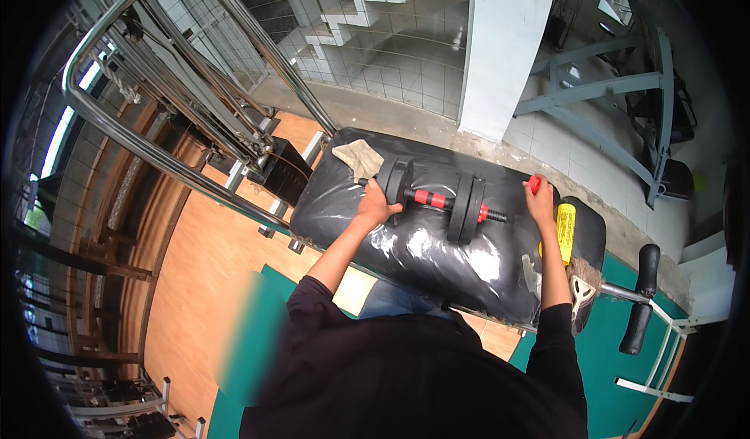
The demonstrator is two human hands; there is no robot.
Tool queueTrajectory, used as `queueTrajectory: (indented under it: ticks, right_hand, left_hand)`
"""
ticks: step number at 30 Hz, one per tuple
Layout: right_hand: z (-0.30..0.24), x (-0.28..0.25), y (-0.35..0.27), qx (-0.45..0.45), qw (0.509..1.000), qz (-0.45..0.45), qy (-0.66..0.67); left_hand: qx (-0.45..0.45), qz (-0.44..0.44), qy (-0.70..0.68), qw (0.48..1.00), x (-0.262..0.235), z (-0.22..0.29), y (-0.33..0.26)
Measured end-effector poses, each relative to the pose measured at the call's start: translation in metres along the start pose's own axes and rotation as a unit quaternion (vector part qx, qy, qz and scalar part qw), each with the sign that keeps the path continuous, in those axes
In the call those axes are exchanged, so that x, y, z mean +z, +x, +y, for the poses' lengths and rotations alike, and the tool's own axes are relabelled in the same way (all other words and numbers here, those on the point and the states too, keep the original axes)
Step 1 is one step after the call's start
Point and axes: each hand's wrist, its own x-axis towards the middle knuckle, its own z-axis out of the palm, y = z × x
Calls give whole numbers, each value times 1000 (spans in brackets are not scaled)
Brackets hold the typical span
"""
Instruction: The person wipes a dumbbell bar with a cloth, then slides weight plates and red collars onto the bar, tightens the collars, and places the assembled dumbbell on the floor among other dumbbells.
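A dumbbell [432, 198] with black plates and a red-and-black handle lies across the black padded bench [351, 240]. My left hand [376, 205] is closed around the plates at its left end, the bar tip poking out beside the fingers. On the right end, a red collar [483, 213] sits against the plates, with black threaded bar showing beyond it. My right hand [539, 201] is raised over the bench's right side, pinching a small red piece [534, 182] that looks like another collar. A beige cloth [358, 159] lies just beyond my left hand.
At the bench's right end are a yellow cylindrical container [566, 232], a brush [583, 287] and a flat grey piece [531, 273]. A chrome-framed weight machine [101, 111] stands left. Beyond the bench rise a white pillar [504, 56] and a grey metal frame [601, 91].
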Motion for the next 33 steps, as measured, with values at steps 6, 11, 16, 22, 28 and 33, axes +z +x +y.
queueTrajectory:
  ticks: [6,11,16,22,28,33]
  right_hand:
    - [-173,34,-25,-178,965,-40,189]
    - [-269,96,-50,-359,919,-90,135]
    - [-303,146,-51,-363,906,-199,84]
    - [-293,160,-55,-387,886,-246,-65]
    - [-294,159,-59,-380,895,-226,-58]
    - [-299,157,-63,-302,927,-222,-15]
  left_hand:
    - [24,-36,-19,999,-5,-5,4]
    - [79,-61,14,995,-12,-17,1]
    - [173,-70,-50,981,-18,-48,9]
    - [166,-316,-282,891,-34,-113,41]
    - [12,-329,-472,818,-55,-115,64]
    - [67,-332,-449,827,-43,-88,84]
